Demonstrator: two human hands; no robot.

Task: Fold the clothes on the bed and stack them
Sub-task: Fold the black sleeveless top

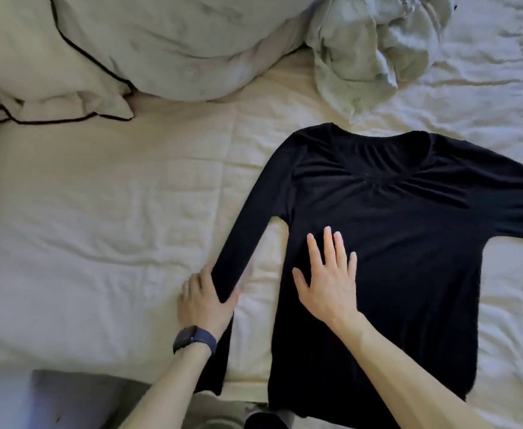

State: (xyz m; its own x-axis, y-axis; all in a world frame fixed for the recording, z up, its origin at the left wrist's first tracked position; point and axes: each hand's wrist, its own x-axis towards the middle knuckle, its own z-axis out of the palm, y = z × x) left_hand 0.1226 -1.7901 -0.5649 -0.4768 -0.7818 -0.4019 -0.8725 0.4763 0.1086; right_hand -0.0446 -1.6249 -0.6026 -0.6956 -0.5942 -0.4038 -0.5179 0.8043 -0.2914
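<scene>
Black long-sleeved top (408, 243) lies flat on the bed (99, 243), neckline away from the person and hem nearest them.

At left, the left hand (204, 300), with a watch (193, 339) on its wrist, grips the sleeve (248, 230) low down towards the cuff. The thumb is curled over one edge and the fingers wrap the other. Up and to the right of this grip the sleeve runs straight to the shoulder. Below the grip the cuff end trails towards the bed's edge.

Just right of the grip, the right hand (328, 280) rests on the body of the top with its fingers straight and spread, holding nothing and pinning the cloth. Well above both hands a pale crumpled garment (368, 51) waits unfolded. Far to the right of the grip, the other sleeve (517, 205) lies stretched outwards.

The step in hand appears to be folding the gripped sleeve across the body. To do it well, the flat palm should anchor the cloth while the left hand carries the sleeve over. The crease should fall at the shoulder line, and the sleeve should be laid down smooth. A loose anchor would likely drag the top askew.
</scene>
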